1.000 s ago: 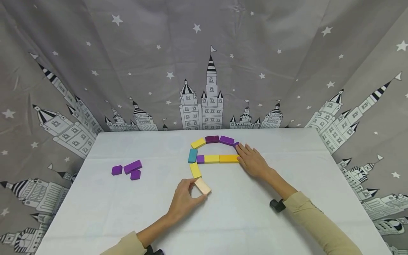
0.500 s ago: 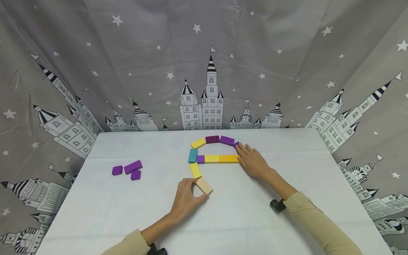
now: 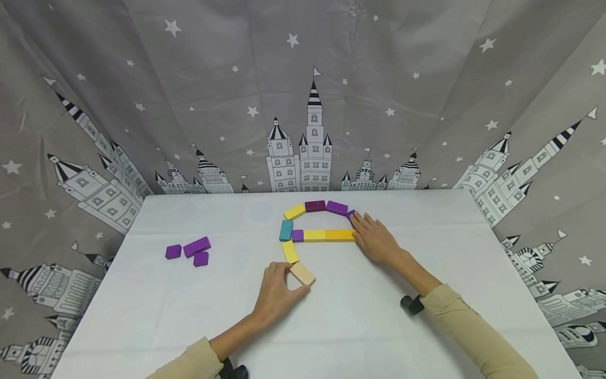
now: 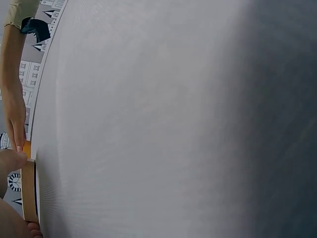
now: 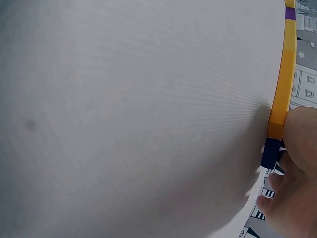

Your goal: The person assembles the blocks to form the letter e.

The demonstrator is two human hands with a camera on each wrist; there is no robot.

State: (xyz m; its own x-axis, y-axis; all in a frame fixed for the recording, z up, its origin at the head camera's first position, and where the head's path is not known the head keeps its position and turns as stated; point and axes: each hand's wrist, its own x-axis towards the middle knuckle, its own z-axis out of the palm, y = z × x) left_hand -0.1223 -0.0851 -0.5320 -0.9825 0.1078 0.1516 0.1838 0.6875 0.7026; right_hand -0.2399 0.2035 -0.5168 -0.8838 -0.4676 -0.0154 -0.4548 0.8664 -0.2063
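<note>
My left hand pinches a plain wooden block between thumb and fingers at the near end of a curved line of blocks. One corner of that block meets a yellow block; above it stands a teal block. My right hand lies with fairly straight fingers over the right end of the figure, touching a purple block and the end of an orange block. In the right wrist view a dark blue block shows beside the thumb; in the head view the hand hides it.
A yellow block, a dark purple block and a purple block form the arch on top. A small purple block and a yellow block continue the middle row. Loose purple blocks lie at left on the white table.
The left hand and the wooden block have shifted very slightly to the right. The right hand and the other blocks stay as they were.
</note>
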